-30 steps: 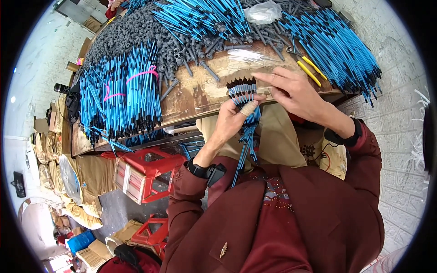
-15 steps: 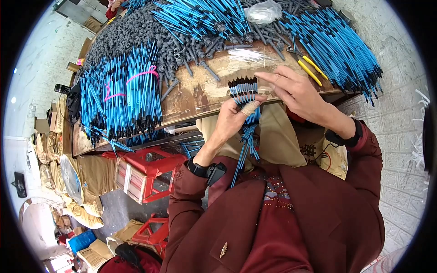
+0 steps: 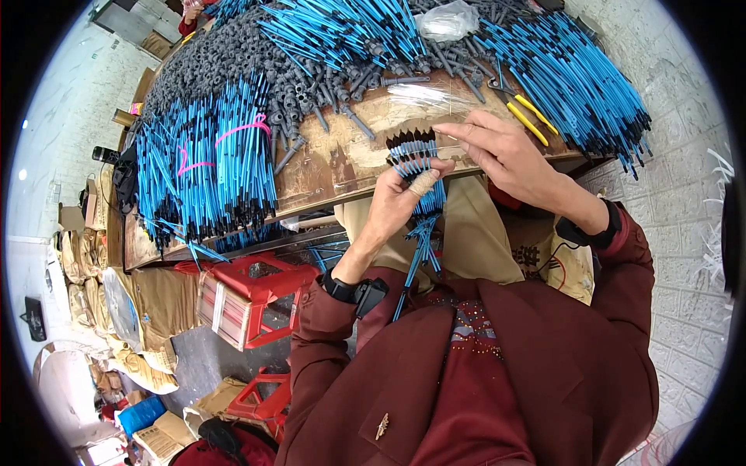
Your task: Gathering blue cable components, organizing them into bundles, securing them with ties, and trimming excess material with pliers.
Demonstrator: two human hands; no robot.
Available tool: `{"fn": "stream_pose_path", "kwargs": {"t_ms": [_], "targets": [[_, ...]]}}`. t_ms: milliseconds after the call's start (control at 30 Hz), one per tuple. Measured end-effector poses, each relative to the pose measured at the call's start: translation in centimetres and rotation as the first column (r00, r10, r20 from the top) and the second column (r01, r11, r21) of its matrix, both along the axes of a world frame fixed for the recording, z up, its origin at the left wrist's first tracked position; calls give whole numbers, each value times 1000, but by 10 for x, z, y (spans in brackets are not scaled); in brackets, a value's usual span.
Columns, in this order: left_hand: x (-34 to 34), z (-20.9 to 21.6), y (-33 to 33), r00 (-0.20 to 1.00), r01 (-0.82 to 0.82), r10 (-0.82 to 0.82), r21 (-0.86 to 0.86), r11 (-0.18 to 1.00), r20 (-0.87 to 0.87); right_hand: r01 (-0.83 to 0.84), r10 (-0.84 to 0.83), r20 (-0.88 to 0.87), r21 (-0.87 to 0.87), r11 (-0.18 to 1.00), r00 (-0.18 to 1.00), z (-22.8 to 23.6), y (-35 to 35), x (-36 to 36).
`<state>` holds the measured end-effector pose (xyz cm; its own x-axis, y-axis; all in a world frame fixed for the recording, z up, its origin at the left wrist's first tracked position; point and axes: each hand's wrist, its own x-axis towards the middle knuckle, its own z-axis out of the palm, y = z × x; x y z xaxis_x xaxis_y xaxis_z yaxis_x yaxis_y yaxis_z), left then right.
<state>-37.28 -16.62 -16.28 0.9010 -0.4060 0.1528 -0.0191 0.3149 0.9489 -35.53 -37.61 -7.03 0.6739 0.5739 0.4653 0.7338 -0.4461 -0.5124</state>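
Note:
My left hand [image 3: 392, 206] is closed around a bundle of thin blue sticks [image 3: 427, 203] with dark, pointed ends. Its thumb, wrapped in a tan band, presses across them, and the dark ends stand side by side in a row above it. The lower ends of the sticks hang down toward my lap. At the right end of that row is my right hand [image 3: 509, 159], its thumb and index finger drawn together close to the dark tips. Whatever is pinched there, if anything, is too fine to make out.
On the worn wooden table [image 3: 334, 159] lie thin white strips [image 3: 420, 95], yellow-handled pliers [image 3: 528, 120], a clear plastic bag [image 3: 451, 21] and heaped grey plastic tubes [image 3: 217, 62]. Blue sticks are piled at left [image 3: 206, 163] and right [image 3: 575, 78]. A red stool [image 3: 260, 279] stands below left.
The bundle's dark ends have tilted and shifted slightly left and up in my left hand. My right hand stays almost in place beside them.

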Motion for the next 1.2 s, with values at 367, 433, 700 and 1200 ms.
{"fn": "stream_pose_path", "kwargs": {"t_ms": [367,433,700,1200], "targets": [[1,-3,2,1000,18,-18,-20,1000,5,-3,3,-11,-9,1000,1000,-3,3,1],[1,-4,2,1000,21,-21,-16,1000,9,-2,2,8,-5,1000,1000,-2,3,1],[2,3,7,998,29,-35,100,995,59,33,-16,212,-76,997,977,0,3,3],[2,2,1,998,59,-58,-42,997,12,7,67,360,-202,979,931,24,-1,13]]}}
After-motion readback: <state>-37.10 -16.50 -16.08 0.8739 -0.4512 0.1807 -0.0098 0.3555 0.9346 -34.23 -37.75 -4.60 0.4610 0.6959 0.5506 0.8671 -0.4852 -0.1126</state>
